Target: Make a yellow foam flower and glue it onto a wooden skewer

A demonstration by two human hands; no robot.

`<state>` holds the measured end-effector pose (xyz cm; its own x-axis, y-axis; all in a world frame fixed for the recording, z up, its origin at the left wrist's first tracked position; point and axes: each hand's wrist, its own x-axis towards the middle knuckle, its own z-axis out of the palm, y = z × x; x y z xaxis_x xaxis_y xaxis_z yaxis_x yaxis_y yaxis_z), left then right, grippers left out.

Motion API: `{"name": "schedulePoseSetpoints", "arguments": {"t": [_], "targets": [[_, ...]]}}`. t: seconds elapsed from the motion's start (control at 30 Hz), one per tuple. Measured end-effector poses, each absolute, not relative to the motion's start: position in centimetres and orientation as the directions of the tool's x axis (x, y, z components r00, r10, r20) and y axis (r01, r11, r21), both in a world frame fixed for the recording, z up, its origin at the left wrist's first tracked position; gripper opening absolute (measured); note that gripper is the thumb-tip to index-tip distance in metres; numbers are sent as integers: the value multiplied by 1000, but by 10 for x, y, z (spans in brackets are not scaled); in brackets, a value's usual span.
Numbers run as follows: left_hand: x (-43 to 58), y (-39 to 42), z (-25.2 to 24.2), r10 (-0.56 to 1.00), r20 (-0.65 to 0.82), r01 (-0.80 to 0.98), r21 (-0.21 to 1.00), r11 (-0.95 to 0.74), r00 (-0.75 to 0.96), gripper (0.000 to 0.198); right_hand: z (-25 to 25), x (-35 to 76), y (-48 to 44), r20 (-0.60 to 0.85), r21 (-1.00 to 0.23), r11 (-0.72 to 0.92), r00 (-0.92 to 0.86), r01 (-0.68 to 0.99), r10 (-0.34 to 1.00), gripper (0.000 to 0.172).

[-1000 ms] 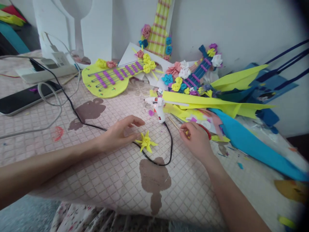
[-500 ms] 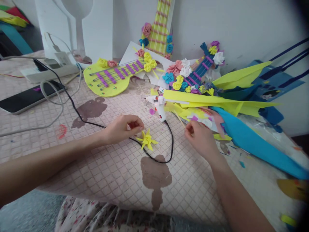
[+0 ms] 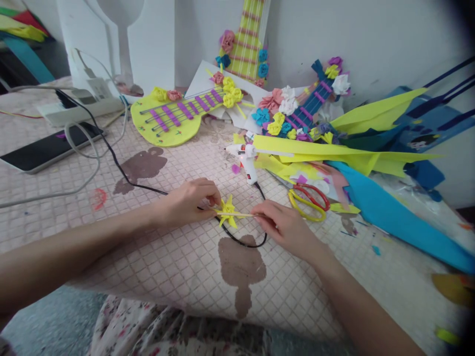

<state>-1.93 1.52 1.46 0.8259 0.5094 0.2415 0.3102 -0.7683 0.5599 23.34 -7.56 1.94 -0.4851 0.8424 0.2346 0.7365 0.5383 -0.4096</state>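
Note:
A thin, pale wooden stick (image 3: 244,215) stretches level between my hands. My left hand (image 3: 191,200) pinches its left end, and the fingers of my right hand (image 3: 280,222) are closed on its right end. Just behind the stick is a yellow paper flower (image 3: 229,203) with pointed petals, close to my left fingertips; whether the stick touches it I cannot tell. The black cord (image 3: 243,243) of a white glue gun (image 3: 248,165) loops around below the flower. The glue gun lies beyond my hands, its nozzle toward the left.
Scissors (image 3: 309,201) with red and yellow handles lie past my right hand. Yellow paper strips (image 3: 334,151) and blue paper (image 3: 393,222) spread over the right side. Decorated paper guitars (image 3: 166,123) line the back. A phone (image 3: 52,148) and a power strip (image 3: 79,111) are at left.
My right hand has moved left and toward me with the stick, bringing it across the yellow flower. My left fingers have closed on its other end. The scissors' handles have come into view.

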Motion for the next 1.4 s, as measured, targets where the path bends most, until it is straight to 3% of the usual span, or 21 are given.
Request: {"name": "schedulePoseSetpoints", "arguments": {"t": [0.37, 0.53, 0.8, 1.13, 1.4], "targets": [[-20, 15, 13, 514, 332, 307, 511, -803, 791, 18, 13, 224, -76, 224, -401, 550, -504, 732, 834, 14], [-19, 3, 18, 487, 396, 260, 503, -824, 778, 12, 14, 223, -77, 211, -381, 548, -507, 745, 836, 14], [-11, -19, 12, 371, 380, 260, 312, -914, 847, 13, 13, 217, -77, 169, -324, 544, -519, 774, 838, 15], [-8, -21, 10, 323, 409, 279, 166, -946, 853, 14, 9, 213, -80, 156, -352, 530, -510, 771, 846, 16], [-9, -21, 12, 377, 401, 306, 232, -923, 835, 13, 10, 206, -85, 185, -390, 458, -419, 799, 889, 12]]}}
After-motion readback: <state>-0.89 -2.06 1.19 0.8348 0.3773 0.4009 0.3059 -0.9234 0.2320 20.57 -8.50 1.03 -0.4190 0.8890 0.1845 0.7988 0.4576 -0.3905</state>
